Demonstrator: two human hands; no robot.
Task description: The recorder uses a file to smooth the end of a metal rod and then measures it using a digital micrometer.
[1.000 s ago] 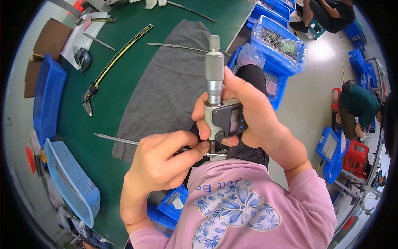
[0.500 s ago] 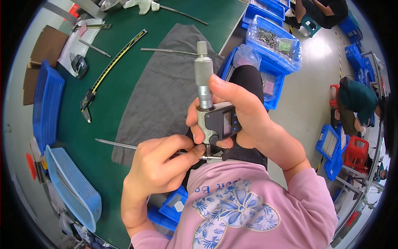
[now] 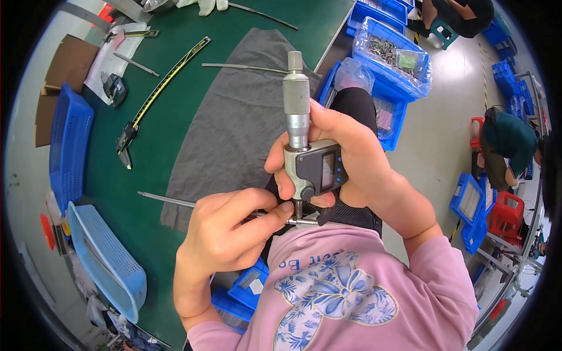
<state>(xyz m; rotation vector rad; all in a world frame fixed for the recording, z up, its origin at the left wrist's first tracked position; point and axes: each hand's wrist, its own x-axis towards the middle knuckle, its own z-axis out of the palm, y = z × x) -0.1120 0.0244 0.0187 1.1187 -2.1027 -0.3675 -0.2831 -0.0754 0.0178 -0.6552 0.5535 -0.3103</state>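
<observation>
My right hand point(image 3: 345, 146) is wrapped round a digital micrometer point(image 3: 310, 167), its thumb against the upper part near the grey thimble point(image 3: 297, 96). The micrometer stands upright with its small display facing up toward me. Between the fingers of my left hand point(image 3: 228, 231) is pinched a thin metal rod point(image 3: 167, 200). One end of the rod sticks out to the left over the cloth. Its other end reaches into the micrometer's measuring gap, below the spindle. Part of the rod is hidden behind my left fingers.
A grey cloth point(image 3: 228, 123) lies on the green table point(image 3: 158, 137), with another thin rod point(image 3: 243, 66) across it. A digital caliper point(image 3: 132, 131) lies left of it. Blue baskets point(image 3: 111, 263) line the left edge. Blue bins point(image 3: 392, 58) with metal parts stand right; a person point(image 3: 512, 140) sits beyond.
The view has shifted a little, so most things sit slightly elsewhere in the picture. Both hands keep their grips, and the rod stays in the micrometer's gap.
</observation>
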